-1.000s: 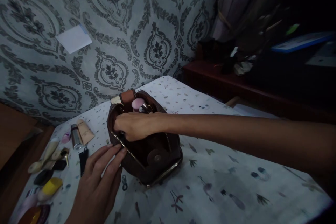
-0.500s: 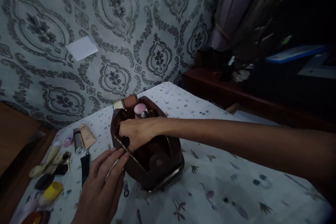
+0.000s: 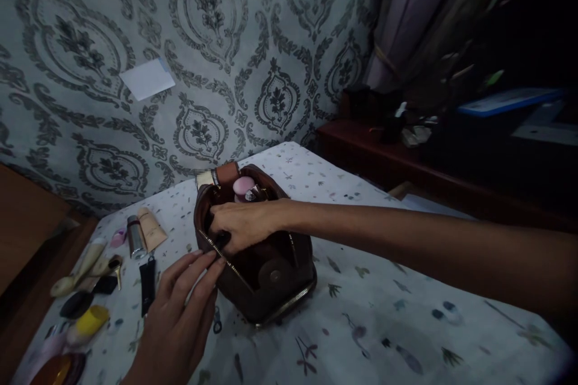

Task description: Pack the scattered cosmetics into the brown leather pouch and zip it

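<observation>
A dark brown zippered bag (image 3: 271, 298) stands open on a white patterned cloth (image 3: 370, 307). My right hand (image 3: 241, 225) reaches into it from the right, its fingertips hidden inside near the left wall. Whether those fingers hold anything cannot be made out. Against the bag's left zipper edge, my left hand (image 3: 183, 307) rests its fingertips; the thumb is hidden, so a grip on the edge is unclear. A pink round-topped item (image 3: 244, 185) and a shiny metallic item (image 3: 255, 194) sit in the far end of the bag.
Left of the bag lie a beige tube (image 3: 152, 228), a silver cylinder (image 3: 135, 237), a black tube (image 3: 147, 284), a yellow item (image 3: 92, 320) and several other small items. Behind is a patterned wall (image 3: 203, 42). A dark red surface (image 3: 356, 147) with clutter stands at the right back.
The view has shifted slightly. My right hand remains inside the bag, its fingers in a slightly different pose. My left hand stays at the bag's edge.
</observation>
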Available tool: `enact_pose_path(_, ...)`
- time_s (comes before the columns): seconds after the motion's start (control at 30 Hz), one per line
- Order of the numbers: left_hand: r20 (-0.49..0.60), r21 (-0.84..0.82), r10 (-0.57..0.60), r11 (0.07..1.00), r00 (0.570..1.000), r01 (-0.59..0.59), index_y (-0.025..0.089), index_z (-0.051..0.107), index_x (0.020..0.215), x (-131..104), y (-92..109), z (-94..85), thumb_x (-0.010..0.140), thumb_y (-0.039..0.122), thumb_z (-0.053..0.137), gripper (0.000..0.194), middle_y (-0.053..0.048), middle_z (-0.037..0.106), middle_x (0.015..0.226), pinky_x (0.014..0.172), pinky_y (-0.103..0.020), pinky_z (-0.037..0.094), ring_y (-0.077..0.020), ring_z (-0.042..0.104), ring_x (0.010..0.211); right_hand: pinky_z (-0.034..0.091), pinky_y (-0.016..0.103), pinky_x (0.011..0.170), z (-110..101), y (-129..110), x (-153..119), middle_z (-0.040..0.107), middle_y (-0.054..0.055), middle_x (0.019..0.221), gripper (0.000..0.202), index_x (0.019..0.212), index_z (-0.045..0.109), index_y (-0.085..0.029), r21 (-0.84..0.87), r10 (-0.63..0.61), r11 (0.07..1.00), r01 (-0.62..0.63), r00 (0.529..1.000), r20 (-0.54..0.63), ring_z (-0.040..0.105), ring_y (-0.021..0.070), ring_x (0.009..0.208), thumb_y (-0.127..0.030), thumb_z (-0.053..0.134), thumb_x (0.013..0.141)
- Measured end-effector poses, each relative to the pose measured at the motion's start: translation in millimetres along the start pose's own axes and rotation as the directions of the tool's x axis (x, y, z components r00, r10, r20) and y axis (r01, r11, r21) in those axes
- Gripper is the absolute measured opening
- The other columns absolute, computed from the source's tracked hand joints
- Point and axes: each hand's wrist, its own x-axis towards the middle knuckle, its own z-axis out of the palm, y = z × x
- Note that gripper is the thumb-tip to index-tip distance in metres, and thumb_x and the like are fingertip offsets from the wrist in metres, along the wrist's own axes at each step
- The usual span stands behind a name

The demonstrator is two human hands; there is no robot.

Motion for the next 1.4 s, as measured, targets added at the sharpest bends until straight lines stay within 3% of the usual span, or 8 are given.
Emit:
enact_pose_path(0.1, -0.017, -0.007, 0.005, 1.0, 1.0, -0.005, 0.012, 0.051, 0.134, -0.8, -0.1, 0.8, 0.094, 0.003, 0.047, 0.041, -0.013, 0.055, 0.129, 0.1, -0.035, 0.041, -0.0266, 0.046, 0.123, 0.039, 0.023, 0.062, -1.2, 0.6, 1.6, 0.063, 0.004, 0.075, 0.009, 0.077, 0.071, -0.009, 0.021, 0.011, 1.0, -0.012, 1.0, 0.017, 0.053, 0.0149, 0.072, -0.017, 0.067, 0.08)
enact_pose_path(0.2, -0.027, -0.025, -0.01, 1.0, 1.0, 0.01, 0.011, 0.051, 0.134, -2.3, 0.6, 2.0, 0.093, 0.001, 0.047, 0.043, -0.013, 0.054, 0.131, 0.103, -0.035, 0.04, -0.0267, 0.045, 0.125, 0.038, 0.024, 0.061, -1.1, -0.8, 1.7, 0.065, 0.004, 0.077, 0.01, 0.073, 0.068, -0.01, 0.027, 0.057, 0.998, -0.055, 0.996, -0.073, 0.052, 0.0138, 0.069, -0.016, 0.064, 0.08)
enact_pose_path(0.33, -0.043, -0.025, -0.025, 0.999, 0.999, 0.024, 0.011, 0.052, 0.134, -1.5, 1.3, 2.2, 0.094, 0.0, 0.046, 0.042, -0.013, 0.054, 0.131, 0.104, -0.036, 0.039, -0.0273, 0.043, 0.127, 0.039, 0.023, 0.063, -2.9, -4.3, 3.5, 0.068, 0.004, 0.076, 0.016, 0.081, 0.07, -0.01, 0.101, 0.218, 0.974, -0.204, 0.962, -0.165, 0.056, 0.0129, 0.069, -0.019, 0.059, 0.088)
enact_pose_path(0.6, -0.053, 0.011, -0.003, 1.0, 0.999, 0.004, 0.008, 0.054, 0.129, 0.9, 1.9, -0.7, 0.093, -0.001, 0.046, 0.038, -0.014, 0.059, 0.126, 0.1, -0.037, 0.042, -0.0272, 0.046, 0.122, 0.045, 0.029, 0.071, 3.0, -27.7, 6.8, 0.069, 0.018, 0.109, 0.024, 0.095, 0.072, -0.01, 0.024, 0.445, 0.894, -0.448, 0.878, -0.175, 0.066, 0.0258, 0.096, -0.02, 0.051, 0.092)
enact_pose_path(0.87, 0.042, 0.098, 0.093, 0.99, 0.995, -0.097, 0.016, 0.061, 0.115, 16.5, -19.7, -5.0, 0.094, 0.007, 0.045, 0.028, -0.015, 0.06, 0.135, 0.104, -0.05, 0.042, -0.0316, 0.049, 0.132, 0.044, 0.029, 0.077, 13.3, -18.6, 5.5, 0.066, 0.013, 0.102, 0.02, 0.106, 0.069, -0.01, 0.048, 0.376, 0.926, -0.375, 0.902, -0.212, 0.063, 0.0229, 0.097, -0.019, 0.056, 0.092)
enact_pose_path(1.13, 0.123, 0.217, 0.15, 0.961, 0.981, -0.174, 0.017, 0.059, 0.113, 31.3, -43.1, -17.2, 0.094, 0.012, 0.043, 0.025, -0.013, 0.068, 0.11, 0.094, -0.048, 0.044, -0.0297, 0.061, 0.109, 0.04, 0.029, 0.07, 24.6, -19.1, 7.8, 0.065, 0.01, 0.102, 0.024, 0.109, 0.068, -0.016, 0.108, 0.389, 0.921, -0.374, 0.877, -0.282, 0.062, 0.0217, 0.088, -0.024, 0.06, 0.087)
enact_pose_path(1.27, 0.14, 0.217, 0.141, 0.961, 0.98, -0.169, 0.016, 0.058, 0.11, 30.7, -46.1, -19.8, 0.093, 0.013, 0.045, 0.021, -0.011, 0.067, 0.101, 0.087, -0.046, 0.046, -0.03, 0.06, 0.101, 0.041, 0.028, 0.074, 24.4, -23.6, 2.5, 0.065, 0.012, 0.106, 0.026, 0.111, 0.067, -0.015, 0.13, 0.456, 0.89, -0.438, 0.834, -0.31, 0.062, 0.0216, 0.093, -0.025, 0.058, 0.089)
enact_pose_path(1.4, 0.126, 0.133, 0.125, 0.981, 0.984, -0.141, 0.015, 0.056, 0.112, 29.6, -44.9, -16.6, 0.094, 0.01, 0.046, 0.021, -0.012, 0.065, 0.109, 0.092, -0.044, 0.046, -0.0298, 0.055, 0.113, 0.039, 0.025, 0.072, 11.3, -19.7, 9.5, 0.073, 0.01, 0.102, 0.021, 0.1, 0.072, -0.014, 0.246, 0.598, 0.801, -0.546, 0.753, -0.276, 0.063, 0.0184, 0.093, -0.023, 0.056, 0.091)
